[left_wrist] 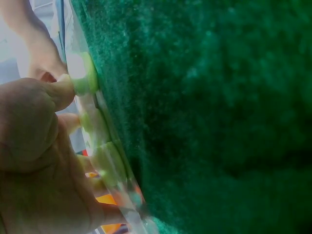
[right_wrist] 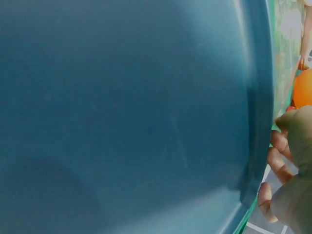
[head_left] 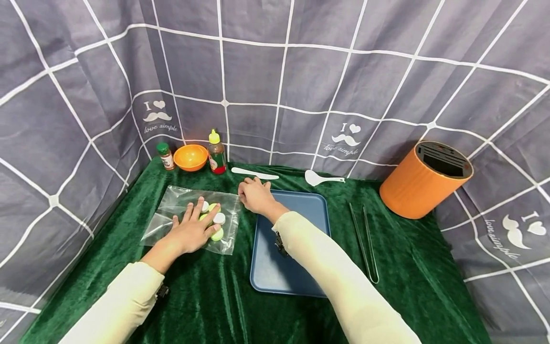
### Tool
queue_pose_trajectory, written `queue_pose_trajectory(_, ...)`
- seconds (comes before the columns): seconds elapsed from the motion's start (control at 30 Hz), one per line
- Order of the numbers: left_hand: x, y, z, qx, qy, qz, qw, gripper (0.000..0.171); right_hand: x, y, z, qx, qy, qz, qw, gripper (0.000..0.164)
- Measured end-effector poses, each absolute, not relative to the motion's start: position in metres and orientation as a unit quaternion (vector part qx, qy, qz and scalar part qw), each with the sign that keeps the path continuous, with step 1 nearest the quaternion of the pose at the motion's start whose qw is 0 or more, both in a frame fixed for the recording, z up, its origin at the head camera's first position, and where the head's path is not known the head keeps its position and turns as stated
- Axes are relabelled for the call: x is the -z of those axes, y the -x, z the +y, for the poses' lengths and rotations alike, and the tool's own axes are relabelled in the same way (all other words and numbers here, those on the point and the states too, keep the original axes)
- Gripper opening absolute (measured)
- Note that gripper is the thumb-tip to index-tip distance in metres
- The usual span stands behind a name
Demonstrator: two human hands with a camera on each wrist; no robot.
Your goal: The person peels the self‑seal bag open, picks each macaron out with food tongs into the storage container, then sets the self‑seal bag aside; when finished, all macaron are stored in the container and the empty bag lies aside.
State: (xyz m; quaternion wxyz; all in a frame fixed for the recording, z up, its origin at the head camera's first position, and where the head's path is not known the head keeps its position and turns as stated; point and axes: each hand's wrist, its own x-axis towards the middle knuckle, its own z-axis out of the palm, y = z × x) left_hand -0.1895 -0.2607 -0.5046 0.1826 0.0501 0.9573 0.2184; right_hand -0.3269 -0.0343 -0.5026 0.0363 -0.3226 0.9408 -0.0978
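Note:
A clear plastic bag (head_left: 163, 215) lies flat on the green cloth at the left, with several small round light-green pieces (head_left: 217, 234) and white pieces (head_left: 219, 218) inside. My left hand (head_left: 189, 234) rests on the bag with fingers spread over those pieces. In the left wrist view its thumb (left_wrist: 61, 92) presses beside one green piece (left_wrist: 108, 163). At the bag's upper right corner, my right hand (head_left: 256, 197) pinches the edge between thumb and curled fingers; the exact grip is partly hidden. Its forearm crosses above a blue tray (head_left: 292, 274).
Behind the bag stand a green-capped spice jar (head_left: 165, 156), an orange bowl (head_left: 191, 158) and a sauce bottle (head_left: 216, 155). A white knife (head_left: 255, 173) and white spoon (head_left: 315, 178) lie behind the tray. Metal tongs (head_left: 367, 248) and an orange knife block (head_left: 412, 186) are rightward.

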Motion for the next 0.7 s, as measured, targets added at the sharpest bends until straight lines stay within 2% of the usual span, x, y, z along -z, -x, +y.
queue_pose_trajectory(0.3,0.491,0.185,-0.256,-0.227,-0.042,0.954,0.189,0.075,0.502,0.327,-0.030,0.078,0.338,0.937,0.036,0.016)
queue_pose_trajectory(0.7,0.503,0.192,-0.260,-0.214,-0.043,0.956,0.196,0.077,0.508,0.332,-0.016,0.091,0.346,0.934,0.017,0.017)
